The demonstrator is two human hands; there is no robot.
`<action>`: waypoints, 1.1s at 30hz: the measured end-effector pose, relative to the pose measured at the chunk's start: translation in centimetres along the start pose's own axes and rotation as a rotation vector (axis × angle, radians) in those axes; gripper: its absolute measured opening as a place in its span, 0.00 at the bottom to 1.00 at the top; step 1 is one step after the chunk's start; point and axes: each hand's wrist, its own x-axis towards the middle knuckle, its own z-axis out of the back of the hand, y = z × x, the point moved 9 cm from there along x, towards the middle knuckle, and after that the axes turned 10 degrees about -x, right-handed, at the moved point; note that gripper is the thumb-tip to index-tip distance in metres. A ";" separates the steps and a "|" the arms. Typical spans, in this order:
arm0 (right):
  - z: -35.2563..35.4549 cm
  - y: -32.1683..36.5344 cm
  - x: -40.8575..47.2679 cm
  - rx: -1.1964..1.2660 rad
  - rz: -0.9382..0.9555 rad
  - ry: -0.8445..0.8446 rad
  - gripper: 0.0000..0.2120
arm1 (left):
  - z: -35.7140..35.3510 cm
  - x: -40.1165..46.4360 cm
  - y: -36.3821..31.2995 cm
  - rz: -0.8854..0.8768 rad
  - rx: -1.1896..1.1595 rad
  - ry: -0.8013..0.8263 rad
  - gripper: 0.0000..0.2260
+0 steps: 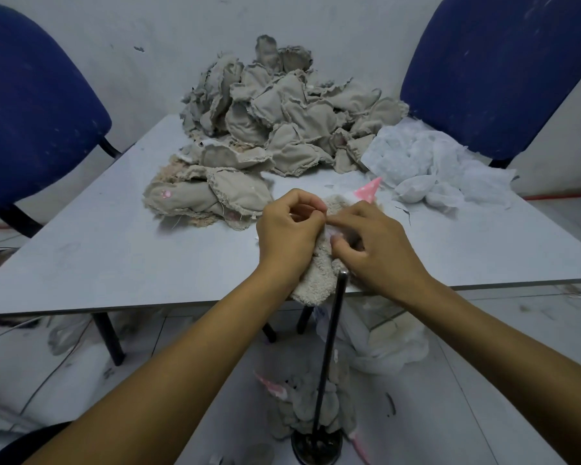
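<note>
We pinch the beige fleecy plush toy skin [317, 280] in curled left hand [287, 231] and right hand [378, 251], at the near edge of the grey desk [114, 256].

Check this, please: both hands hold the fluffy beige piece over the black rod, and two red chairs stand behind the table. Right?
Not quite. The head view shows blue chairs, not red. Otherwise yes: the left hand and right hand hold the fluffy beige piece over the black rod.

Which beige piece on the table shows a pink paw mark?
The beige piece at front left, closest to the left hand; the heap behind looks plain.
</note>
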 end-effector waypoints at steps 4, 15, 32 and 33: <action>0.2 -1.2 0.0 0.178 -0.104 0.040 0.17 | 0.0 0.1 -0.1 -0.008 0.041 -0.001 0.12; 1.3 -1.1 -0.5 -0.048 -0.069 -0.184 0.10 | -1.3 -0.6 -0.7 -0.027 -0.022 0.116 0.11; 0.9 -1.0 -0.3 -0.075 -0.063 -0.132 0.07 | -1.0 -0.4 -0.4 -0.030 0.012 0.107 0.12; 0.6 -0.8 -0.2 -0.057 -0.063 -0.102 0.07 | -0.7 -0.3 -0.3 -0.025 0.007 0.093 0.12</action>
